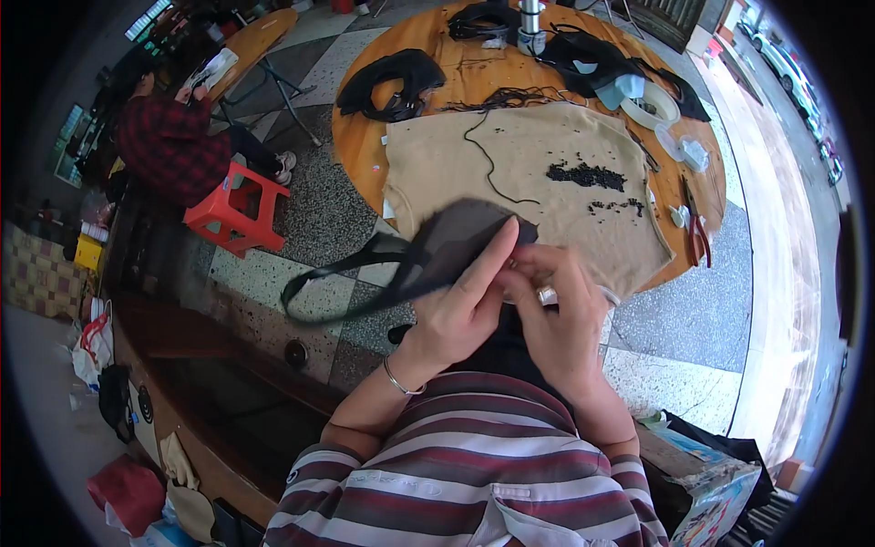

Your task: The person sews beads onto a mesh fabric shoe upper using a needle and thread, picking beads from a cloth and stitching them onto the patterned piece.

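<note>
In front of my chest, my left hand (463,308) grips a dark fabric piece (456,239) with a long black strap (342,314) that loops out to the left. The piece is slightly blurred. My right hand (563,314), with a ring on one finger, is closed in a pinch at the fabric's right edge, its fingertips meeting those of my left hand. Whatever lies between the right fingertips is too small to make out. Just beyond both hands, a beige cloth (538,219) covers the near part of the round table, bearing small black pieces (588,176) and a black cord (492,169).
More black strapped items (392,82) lie around the wooden table (365,146). A tape roll (652,108) and red-handled pliers (697,232) lie on its right side. To the left, another person (173,146) sits on a red stool (241,210) at another table.
</note>
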Tool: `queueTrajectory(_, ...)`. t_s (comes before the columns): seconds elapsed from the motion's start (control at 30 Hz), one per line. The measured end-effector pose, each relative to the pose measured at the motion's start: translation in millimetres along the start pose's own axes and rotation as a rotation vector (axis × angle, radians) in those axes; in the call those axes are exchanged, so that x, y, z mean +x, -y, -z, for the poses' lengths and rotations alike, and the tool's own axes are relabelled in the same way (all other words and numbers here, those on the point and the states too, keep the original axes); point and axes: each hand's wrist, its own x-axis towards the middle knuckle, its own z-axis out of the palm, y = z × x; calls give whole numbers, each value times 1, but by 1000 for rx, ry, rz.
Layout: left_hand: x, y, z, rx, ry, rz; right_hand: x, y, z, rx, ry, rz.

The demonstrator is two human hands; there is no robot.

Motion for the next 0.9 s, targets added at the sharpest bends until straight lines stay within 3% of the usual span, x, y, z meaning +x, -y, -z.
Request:
queueTrajectory(0.07,-3,8,-9,-219,-54,59,-10,26,10,133,88,-143)
queueTrajectory(0.1,-1,11,-11,-325,-88,84,-14,41,27,98,286,-132)
queueTrajectory(0.2,10,8,-6,-694,-114,182,-17,38,55,-19,-100,56)
queueTrajectory(0.27,8,10,-3,-1039,-51,264,-2,17,67,164,-393,-205)
queueTrajectory(0.3,10,7,-4,-1092,-44,278,17,11,69,351,-472,-475)
queueTrajectory(0.37,15,-3,-9,-1199,-23,309,29,-21,64,409,-64,-742)
queueTrajectory(0.43,15,-4,-13,-1232,50,378,14,-60,40,768,162,-572)
queueTrajectory(0.53,11,-2,-17,-1215,107,446,10,-36,26,1195,178,-825)
queueTrajectory(0.63,8,0,-17,-1130,156,503,9,-43,18,1351,112,-782)
queueTrajectory(0.73,8,-2,-17,-1140,120,505,21,-31,17,1100,-134,-855)
queueTrajectory(0.8,11,-2,-12,-1151,88,475,7,-87,59,1552,141,-602)
queueTrajectory(0.83,14,-1,-8,-1153,67,459,1,-93,75,1575,-276,-710)
queueTrajectory(0.87,16,0,-5,-1180,50,468,-11,-110,103,1902,-297,-614)
queueTrajectory(0.9,19,2,-1,-1206,31,476,-21,-127,133,1916,-322,-471)
